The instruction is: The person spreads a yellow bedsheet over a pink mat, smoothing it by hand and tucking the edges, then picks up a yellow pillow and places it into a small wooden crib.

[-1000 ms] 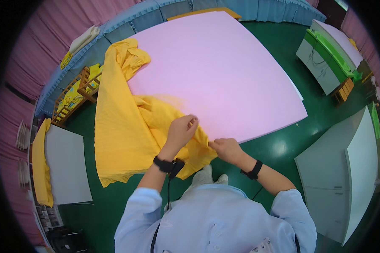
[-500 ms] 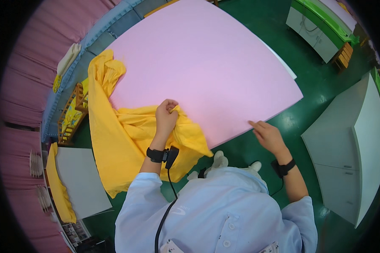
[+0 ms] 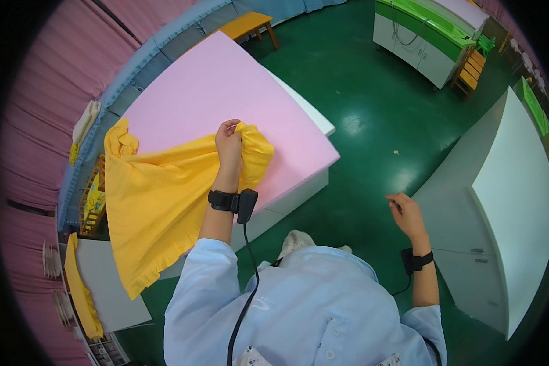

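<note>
as cloth (image 3: pixel 165 195) drapes pink surface (image 3: pixel 219 85), floor (image 3: pixel 317 79) gleams

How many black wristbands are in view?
2: the left wristband sits behind the left hand, which holds the yellow cloth; the right wristband sits behind the empty right hand. More could be hidden.

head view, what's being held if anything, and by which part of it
The left grip holds the yellow cloth by a bunched edge near its right end. The right grip holds nothing.

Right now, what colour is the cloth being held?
The cloth is plain yellow, seen best in the head view.
</note>
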A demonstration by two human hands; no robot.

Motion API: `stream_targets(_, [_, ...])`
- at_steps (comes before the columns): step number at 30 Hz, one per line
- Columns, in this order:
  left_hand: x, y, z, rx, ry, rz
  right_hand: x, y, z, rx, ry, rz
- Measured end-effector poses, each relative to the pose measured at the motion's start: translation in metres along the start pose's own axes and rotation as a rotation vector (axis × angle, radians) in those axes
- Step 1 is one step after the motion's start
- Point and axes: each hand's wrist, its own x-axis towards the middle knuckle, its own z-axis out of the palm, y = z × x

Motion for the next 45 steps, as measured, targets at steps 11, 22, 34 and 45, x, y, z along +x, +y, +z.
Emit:
stream_targets(11, [-0.011,-0.031,0.135,0.050,-0.103,0.095,0.166,0.052,-0.027,0.087,-0.156,-0.272])
stream_targets(22, [-0.032,-0.057,0.166,0.638,-0.615,0.076,0.307,0.055,0.007,0.142,-0.657,-0.475])
stream_targets(34, [-0.116,-0.078,0.130,1.555,-0.141,-0.558,0.383,0.036,0.141,0.333,-0.968,-0.227])
stream_targets(45, [-0.170,-0.145,0.102,-0.063,0.739,-0.470,0.370,0.056,0.131,0.349,-1.456,-0.286])
